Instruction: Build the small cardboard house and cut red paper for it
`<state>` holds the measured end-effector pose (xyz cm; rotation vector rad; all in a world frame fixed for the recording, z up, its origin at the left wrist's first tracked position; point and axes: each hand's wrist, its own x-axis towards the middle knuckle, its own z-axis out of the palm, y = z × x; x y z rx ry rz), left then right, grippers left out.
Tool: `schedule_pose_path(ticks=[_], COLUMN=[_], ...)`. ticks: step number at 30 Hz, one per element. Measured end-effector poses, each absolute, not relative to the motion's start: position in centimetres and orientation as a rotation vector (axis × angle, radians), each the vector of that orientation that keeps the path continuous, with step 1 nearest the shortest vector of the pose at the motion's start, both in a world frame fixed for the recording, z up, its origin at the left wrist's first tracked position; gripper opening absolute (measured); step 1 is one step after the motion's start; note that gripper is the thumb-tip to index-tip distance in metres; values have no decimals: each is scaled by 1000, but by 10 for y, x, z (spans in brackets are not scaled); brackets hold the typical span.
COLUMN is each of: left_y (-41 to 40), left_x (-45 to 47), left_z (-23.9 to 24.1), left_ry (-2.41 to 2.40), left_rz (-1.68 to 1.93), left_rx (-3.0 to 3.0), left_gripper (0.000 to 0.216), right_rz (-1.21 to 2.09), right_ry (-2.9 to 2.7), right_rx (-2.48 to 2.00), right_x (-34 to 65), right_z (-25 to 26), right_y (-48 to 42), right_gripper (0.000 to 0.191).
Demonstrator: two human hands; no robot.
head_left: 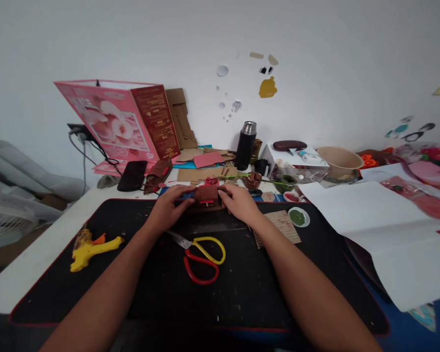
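A small reddish-brown box-like piece [206, 194] with a red strip on its front is at the back of the black mat. My left hand [171, 206] has its thumb and fingers closed on the left side of it. At its right side, the fingers of my right hand [237, 201] are bent against the edge. Scissors [204, 259] with one yellow and one red handle lie in front of my hands. To the left rests a yellow glue gun [91, 249] with an orange trigger.
Corrugated cardboard [278, 228] and a dish of green paint [298, 217] lie right of my forearm. Behind stand a black flask [246, 146] and a pink bag [113, 122]. A phone [132, 176] is back left; white paper [385, 230] spreads at right.
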<state>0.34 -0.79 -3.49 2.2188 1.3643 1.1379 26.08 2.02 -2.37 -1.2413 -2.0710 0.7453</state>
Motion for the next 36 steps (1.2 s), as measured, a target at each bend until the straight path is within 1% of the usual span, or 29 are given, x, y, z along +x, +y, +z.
schedule_pose_path(ticks=[7, 17, 21, 23, 26, 28, 31, 36], left_y=[-10, -10, -11, -10, -6, -4, -2, -2], left_x=[6, 6, -2, -10, -22, -29, -34, -36], left_z=[-31, -31, -26, -24, -21, -19, -17, -19], left_ry=[1388, 1411, 1469, 1539, 1665, 1708, 1690, 1635], left_rz=[1097, 1113, 1245, 1408, 1661, 1748, 1752, 1702], left_rx=[2204, 2202, 2053, 1891, 1592, 1464, 1403, 1356], left_gripper=[40, 42, 45, 42, 31, 24, 19, 21], right_rz=[724, 743, 731, 721, 718, 719, 716, 739], right_ry=[-2084, -2043, -2014, -1998, -1960, -1929, -1885, -1805], right_rx=[-1241, -1239, -1226, -1213, -1225, -1227, -1209, -1219], right_x=[261, 262, 264, 264, 265, 266, 267, 268], right_z=[-25, -26, -24, -23, -23, -24, -25, -26], right_y=[21, 21, 21, 22, 23, 24, 24, 24], right_gripper=[20, 21, 22, 22, 23, 24, 28, 29])
